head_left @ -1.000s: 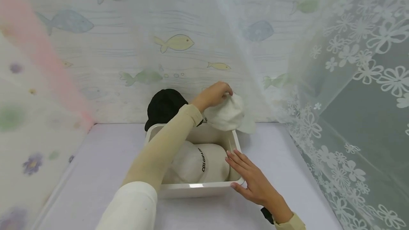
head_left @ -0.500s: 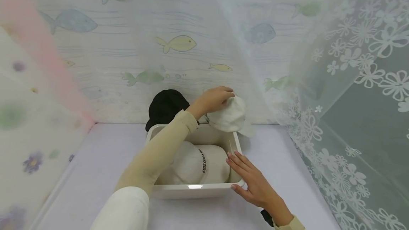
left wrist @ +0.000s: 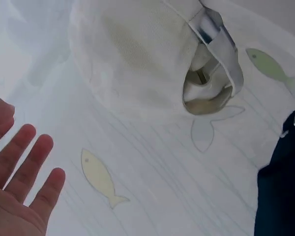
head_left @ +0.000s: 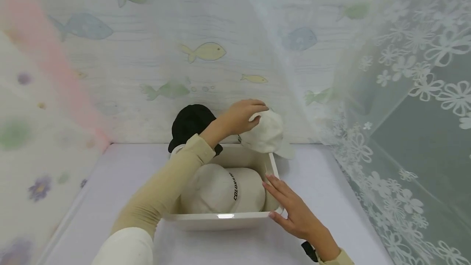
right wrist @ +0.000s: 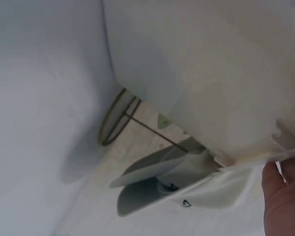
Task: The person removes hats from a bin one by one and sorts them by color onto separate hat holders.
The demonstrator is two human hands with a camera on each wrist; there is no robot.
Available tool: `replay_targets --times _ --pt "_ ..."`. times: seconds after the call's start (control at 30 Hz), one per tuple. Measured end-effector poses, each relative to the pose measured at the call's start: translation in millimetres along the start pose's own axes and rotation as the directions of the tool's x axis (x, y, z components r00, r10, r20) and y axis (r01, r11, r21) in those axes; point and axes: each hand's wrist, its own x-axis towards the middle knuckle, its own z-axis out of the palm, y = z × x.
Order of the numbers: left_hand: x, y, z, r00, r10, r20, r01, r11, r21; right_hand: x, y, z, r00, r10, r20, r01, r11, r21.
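Observation:
At the back right, a white cap (head_left: 271,134) sits behind the bin's far corner, brim pointing right. My left hand (head_left: 237,118) is at its upper left side; in the left wrist view the fingers (left wrist: 34,152) are spread and apart from the cap's crown (left wrist: 132,54). My right hand (head_left: 296,212) rests on the right front corner of a white bin (head_left: 224,222), fingers straight over the rim, thumb at the front. Inside the bin lies an off-white cap (head_left: 209,189) with dark lettering, partly cut off as "COLORA". Two pale brims (right wrist: 152,194) show in the right wrist view.
A black cap (head_left: 192,124) stands behind the bin's far left corner, partly hidden by the left forearm. A wire stand (right wrist: 127,114) shows beyond the bin wall. Fish-printed curtain (head_left: 154,52) hangs behind; lace curtain (head_left: 416,134) borders the right.
My left hand has let go of the white cap and drawn slightly left, its arm shifting left and down. The white cap has settled a little lower. My right hand stays at the bin.

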Motion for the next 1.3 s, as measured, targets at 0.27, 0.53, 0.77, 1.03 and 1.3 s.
replay_targets --times 0.27,0.53,0.77,1.03,1.3 --pt "-20.6 -13.8 -9.7 0.948 -0.306 -0.085 0.242 0.871 -0.428 18 6 -32 0.962 0.189 -0.198 -0.154 0.971 0.180" --pt "-34.0 -40.0 -8.6 0.847 -0.507 0.161 0.469 0.569 -0.676 28 53 -53 0.805 0.509 -0.304 -0.387 0.840 0.380" --pt "-40.9 -59.0 4.7 0.739 -0.576 0.349 0.565 0.248 -0.787 34 109 -51 0.532 0.847 -0.016 -0.639 0.414 0.648" --pt "-38.3 -66.5 30.1 0.619 -0.637 0.461 0.608 0.016 -0.794 49 154 -32 0.451 0.858 0.247 -0.642 0.119 0.757" --pt "-28.4 -58.8 43.3 0.521 -0.673 0.525 0.591 -0.160 -0.791 54 182 -20 0.469 0.833 0.293 -0.543 0.010 0.839"
